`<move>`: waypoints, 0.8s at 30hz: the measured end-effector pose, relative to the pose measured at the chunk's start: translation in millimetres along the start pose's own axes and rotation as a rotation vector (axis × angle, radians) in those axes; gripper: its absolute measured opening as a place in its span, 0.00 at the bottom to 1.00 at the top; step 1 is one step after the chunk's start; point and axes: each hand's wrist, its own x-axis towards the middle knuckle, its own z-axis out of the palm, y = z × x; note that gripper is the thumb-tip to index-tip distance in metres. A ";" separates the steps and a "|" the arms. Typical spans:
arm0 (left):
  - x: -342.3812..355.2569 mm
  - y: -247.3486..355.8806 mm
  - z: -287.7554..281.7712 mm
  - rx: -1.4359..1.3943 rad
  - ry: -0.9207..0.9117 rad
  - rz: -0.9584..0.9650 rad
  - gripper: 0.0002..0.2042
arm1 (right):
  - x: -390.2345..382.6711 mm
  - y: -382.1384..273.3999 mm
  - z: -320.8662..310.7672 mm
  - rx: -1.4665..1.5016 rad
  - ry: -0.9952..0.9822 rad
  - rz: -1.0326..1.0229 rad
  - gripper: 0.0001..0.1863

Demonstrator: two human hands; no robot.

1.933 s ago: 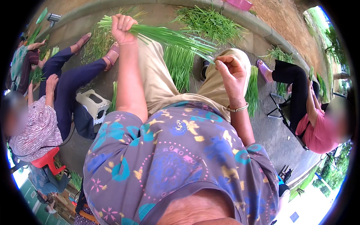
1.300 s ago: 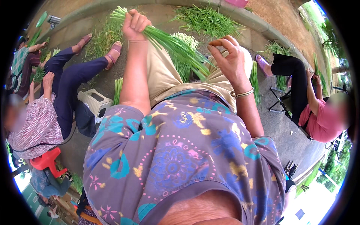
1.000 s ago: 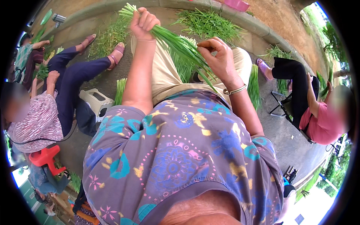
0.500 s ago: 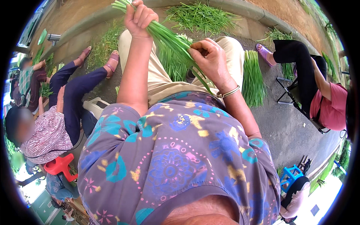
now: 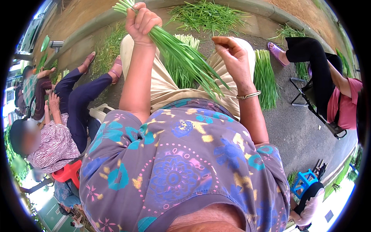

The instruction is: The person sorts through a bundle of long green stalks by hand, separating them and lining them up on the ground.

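Note:
My left hand [image 5: 143, 24] is closed round the pale stalk ends of a bunch of garlic chives [image 5: 179, 54]. The long green leaves slant down to the right across my lap. To the right of the leaves, apart from them, my right hand [image 5: 235, 58] is raised with its fingers bent and its thumb held off them. I see nothing in it. Between my knees, partly behind the held bunch, stands a pile of chives [image 5: 179, 71] with white ends. Another stack of chives [image 5: 265, 77] lies outside my right knee.
A heap of loose green leaves [image 5: 206, 16] lies ahead by the curb [image 5: 156, 7], with more leaf scraps [image 5: 106, 52] at left. A person in dark trousers [image 5: 87, 91] sits at left beside a red stool [image 5: 68, 172]. Another sits at right on a folding stool [image 5: 309, 92].
My right hand has drawn away from the leaves, up and to the right, and its fingers have loosened. The leaf tips now fan out wider. My left hand keeps its grip, almost unmoved.

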 end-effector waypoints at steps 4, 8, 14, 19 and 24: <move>-11.1 14.5 7.2 0.017 0.000 0.040 0.07 | 8.7 -0.7 22.6 0.097 -0.246 0.049 0.19; -21.4 30.4 10.5 0.030 -0.067 -0.010 0.11 | 9.8 -3.4 40.3 0.266 -0.416 0.240 0.15; -26.2 38.8 31.7 0.082 -0.065 0.081 0.10 | 10.7 -14.1 41.6 0.108 -0.221 0.113 0.08; -25.5 37.1 43.8 0.144 -0.048 0.096 0.09 | 1.6 -35.6 33.8 -0.016 -0.220 0.045 0.08; -20.3 36.7 48.9 0.191 -0.051 0.100 0.07 | -3.2 -48.4 30.3 -0.056 -0.175 0.031 0.09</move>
